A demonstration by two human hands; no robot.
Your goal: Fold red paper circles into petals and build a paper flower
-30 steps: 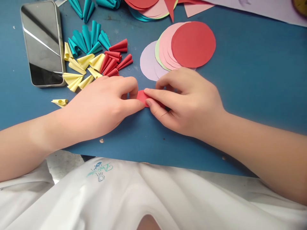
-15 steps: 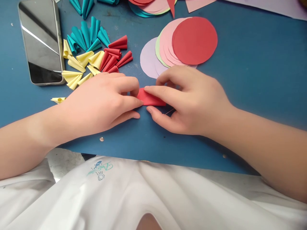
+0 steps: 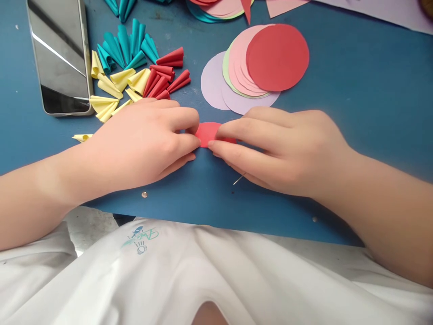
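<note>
A small piece of red paper, seemingly folded, lies on the blue table between my hands. My left hand has its thumb and fingertips closed on the paper's left end. From the other side my right hand presses its thumb and fingers together on the right part, hiding some of it. A thin needle-like thing pokes out from beneath my right hand. Just past my left hand lie rolled paper cones in yellow, red and teal.
Overlapping paper circles, with a red circle on top and a lilac circle at the left, lie beyond my right hand. A phone rests at the left. More paper circles and a lilac sheet are at the far edge.
My right hand has shifted its grip, its thumb and fingers now together on the red paper. More of the needle-like thing shows below that hand. My left hand stays nearly in place.
</note>
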